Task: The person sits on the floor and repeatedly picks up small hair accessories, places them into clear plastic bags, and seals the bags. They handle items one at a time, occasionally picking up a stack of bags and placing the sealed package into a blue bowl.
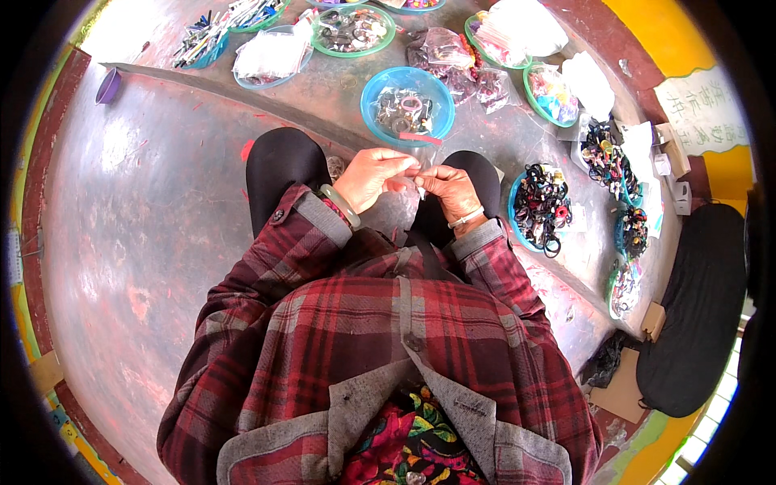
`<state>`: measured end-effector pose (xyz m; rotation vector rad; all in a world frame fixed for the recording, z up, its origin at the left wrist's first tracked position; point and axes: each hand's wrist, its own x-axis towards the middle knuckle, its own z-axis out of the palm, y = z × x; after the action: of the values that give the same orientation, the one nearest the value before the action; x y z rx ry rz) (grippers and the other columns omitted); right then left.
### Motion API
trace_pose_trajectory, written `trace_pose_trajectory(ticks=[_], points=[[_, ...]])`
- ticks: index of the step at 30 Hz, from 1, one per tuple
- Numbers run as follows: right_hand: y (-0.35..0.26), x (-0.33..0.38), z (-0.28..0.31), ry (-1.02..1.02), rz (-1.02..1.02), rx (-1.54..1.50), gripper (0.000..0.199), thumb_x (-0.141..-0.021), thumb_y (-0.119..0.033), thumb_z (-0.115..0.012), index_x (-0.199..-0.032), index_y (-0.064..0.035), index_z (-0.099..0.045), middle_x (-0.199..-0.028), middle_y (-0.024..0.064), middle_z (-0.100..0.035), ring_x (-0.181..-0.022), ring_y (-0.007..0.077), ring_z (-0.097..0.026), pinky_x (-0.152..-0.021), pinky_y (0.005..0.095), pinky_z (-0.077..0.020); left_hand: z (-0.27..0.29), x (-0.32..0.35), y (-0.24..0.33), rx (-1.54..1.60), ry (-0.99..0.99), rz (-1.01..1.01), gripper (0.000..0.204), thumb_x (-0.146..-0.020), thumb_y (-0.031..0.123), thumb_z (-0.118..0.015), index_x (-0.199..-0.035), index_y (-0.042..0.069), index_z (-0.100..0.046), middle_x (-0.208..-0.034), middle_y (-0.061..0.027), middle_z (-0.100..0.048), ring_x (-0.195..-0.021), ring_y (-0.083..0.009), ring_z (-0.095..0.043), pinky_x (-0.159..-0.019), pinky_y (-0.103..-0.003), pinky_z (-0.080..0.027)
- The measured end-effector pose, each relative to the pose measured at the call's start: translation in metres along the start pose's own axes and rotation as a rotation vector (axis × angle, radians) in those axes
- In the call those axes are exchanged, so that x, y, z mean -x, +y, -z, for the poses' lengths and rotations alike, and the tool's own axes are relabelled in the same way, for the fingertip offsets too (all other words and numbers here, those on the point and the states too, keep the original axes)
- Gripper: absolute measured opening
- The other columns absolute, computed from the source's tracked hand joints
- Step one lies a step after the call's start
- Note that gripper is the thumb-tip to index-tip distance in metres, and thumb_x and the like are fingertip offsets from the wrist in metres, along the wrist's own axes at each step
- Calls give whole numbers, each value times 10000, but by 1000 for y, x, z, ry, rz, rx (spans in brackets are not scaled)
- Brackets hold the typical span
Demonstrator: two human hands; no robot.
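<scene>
My left hand (370, 178) and my right hand (453, 191) meet over my lap, just on the near side of a blue basin (373, 128). Thumb and fingers of both are pinched together on what looks like a small clear plastic bag (423, 157). A red strip (421, 140) shows at its far end, against the basin's rim. Its contents are too small to make out. Inside the basin lie small mixed trinkets (402, 110), with a pink ring among them. A pale bangle circles my left wrist and a thin white band my right.
Right of my knee stands a blue basin of black hair ties (543, 202). More baskets of small goods line the right side, near a long black bag (695, 307). Beyond are a green basket (380, 47), plastic packets (444, 56) and bundled pens (202, 39). A purple bowl (108, 86) sits far left.
</scene>
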<state>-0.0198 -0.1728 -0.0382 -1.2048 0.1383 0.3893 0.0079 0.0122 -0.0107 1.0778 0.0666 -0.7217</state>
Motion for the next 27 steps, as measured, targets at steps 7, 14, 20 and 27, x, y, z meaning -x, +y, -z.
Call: trace_pose_trajectory(ticks=[7, 14, 20, 27], points=[[-4, 1, -1, -65, -1, 14, 85, -748, -63, -664, -814, -13, -645, -738, 19, -622, -685, 74, -533, -658, 207, -402, 4, -2, -4, 1, 49, -43, 212, -840, 133, -574, -981, -25, -586, -944, -104, -620, -847, -155, -597, -616, -232, -463], [-3, 7, -14, 277, 365, 371, 142, -754, -32, -641, -893, -7, -624, -808, 36, -612, -670, 84, -547, -586, 211, -434, 1, -2, -3, 1, 156, -119, 194, -820, 110, -597, -943, -40, -592, -887, -109, -623, -819, -157, -605, -608, -252, -489], [-15, 20, -24, 324, 813, 884, 234, -707, 23, -608, -929, -49, -618, -969, 102, -579, -696, 155, -595, -594, 235, -477, -1, -7, -13, -258, 183, -192, 163, -815, 81, -576, -876, -66, -610, -816, -109, -628, -735, -170, -616, -578, -278, -525], [-17, 20, -30, 280, 692, 942, 259, -697, 15, -603, -947, -56, -606, -974, 96, -587, -718, 191, -607, -587, 267, -489, -2, -6, -20, -643, 152, -366, 143, -780, 91, -575, -814, -43, -614, -739, -146, -620, -676, -209, -616, -575, -305, -487]])
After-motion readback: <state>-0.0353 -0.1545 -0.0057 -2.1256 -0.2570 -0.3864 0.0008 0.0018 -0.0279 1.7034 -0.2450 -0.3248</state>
